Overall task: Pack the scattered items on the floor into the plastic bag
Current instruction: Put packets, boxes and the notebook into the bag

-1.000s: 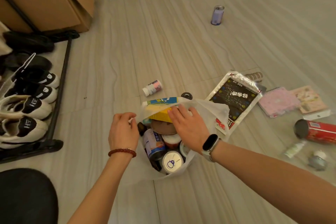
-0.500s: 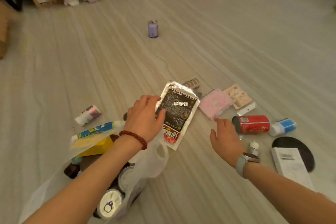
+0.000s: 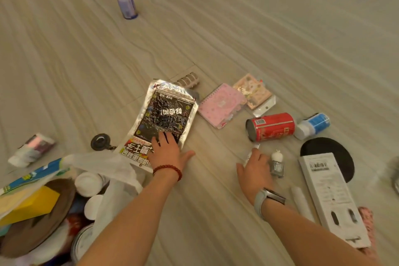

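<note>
Gleaming foil packet, upside-down lettering

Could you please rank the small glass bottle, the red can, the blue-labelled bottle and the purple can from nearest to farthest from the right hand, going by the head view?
From the right hand:
1. Small glass bottle, right beside the fingers.
2. Red can, lying on its side just beyond.
3. Blue-labelled bottle, past the can's right end.
4. Purple can, far off, upper left.

Pale wood-grain plank floor, faint wavy streaks, dim warm light
</note>
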Demonstrator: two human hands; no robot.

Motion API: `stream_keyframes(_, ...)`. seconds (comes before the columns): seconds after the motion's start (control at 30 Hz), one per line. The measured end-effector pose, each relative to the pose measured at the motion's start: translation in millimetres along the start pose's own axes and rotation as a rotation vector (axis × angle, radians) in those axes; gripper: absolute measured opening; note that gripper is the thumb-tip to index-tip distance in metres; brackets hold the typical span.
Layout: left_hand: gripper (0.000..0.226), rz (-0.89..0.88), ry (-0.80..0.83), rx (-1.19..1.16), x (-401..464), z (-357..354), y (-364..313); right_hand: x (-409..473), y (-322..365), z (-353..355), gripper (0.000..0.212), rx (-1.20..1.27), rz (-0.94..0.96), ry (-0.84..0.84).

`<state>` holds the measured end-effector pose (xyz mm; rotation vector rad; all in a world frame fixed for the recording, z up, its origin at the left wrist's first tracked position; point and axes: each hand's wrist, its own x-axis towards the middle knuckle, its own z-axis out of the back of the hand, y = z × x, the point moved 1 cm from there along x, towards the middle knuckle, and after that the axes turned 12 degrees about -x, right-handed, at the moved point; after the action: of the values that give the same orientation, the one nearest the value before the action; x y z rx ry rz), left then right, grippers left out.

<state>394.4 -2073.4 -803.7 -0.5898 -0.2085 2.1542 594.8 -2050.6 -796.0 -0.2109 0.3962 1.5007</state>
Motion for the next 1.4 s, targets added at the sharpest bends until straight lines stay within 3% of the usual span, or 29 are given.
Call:
stream_keyframes(0.1, 0.07, -0.08, -0.103, 0.087, 5, 6, -1, 1, 0, -3, 0.053, 0.06, 0.018, 0.012)
stream_keyframes(0.27, 0.026, -0.17, -0.09, 0.252, 1, 6, -3, -10, 3, 5, 0.051, 0.081, 0.107, 0.023)
stream_keyframes(0.37, 0.026, -0.249, -0.035, 0.328, -14, 10, -7, -16, 5, 15, 0.051, 0.263, 0.154, 0.038)
stream_keyframes(0.47, 0.021, -0.319, -0.094, 0.248, -28, 38, -22, -20, 9, 35, 0.042, 0.441, 0.16, 0.017)
stream_keyframes(0.6, 0.023, -0.309, -0.255, -0.035, -37, 116, -32, -33, 25, 73, 0.033, 0.563, 0.204, -0.051)
stream_keyframes(0.77, 0.025, -0.338, -0.454, -0.343, -77, 206, 4, -70, 67, 118, 0.031, 0.66, 0.372, -0.177)
stream_keyframes(0.97, 0.023, -0.312, -0.704, -0.419, -141, 281, 97, -140, 112, 131, 0.027, 0.52, 0.695, -0.194)
stream_keyframes(1.1, 0.021, -0.229, -0.843, -0.39, -177, 296, 160, -179, 146, 105, 0.024, 0.404, 0.818, -0.023)
stream_keyframes(1.27, 0.022, -0.152, -0.875, -0.395, -189, 290, 205, -203, 193, 54, 0.026, 0.286, 0.675, 0.161)
stream_keyframes(1.4, 0.022, -0.127, -0.918, -0.417, -194, 280, 217, -202, 214, 34, 0.026, 0.264, 0.585, 0.084)
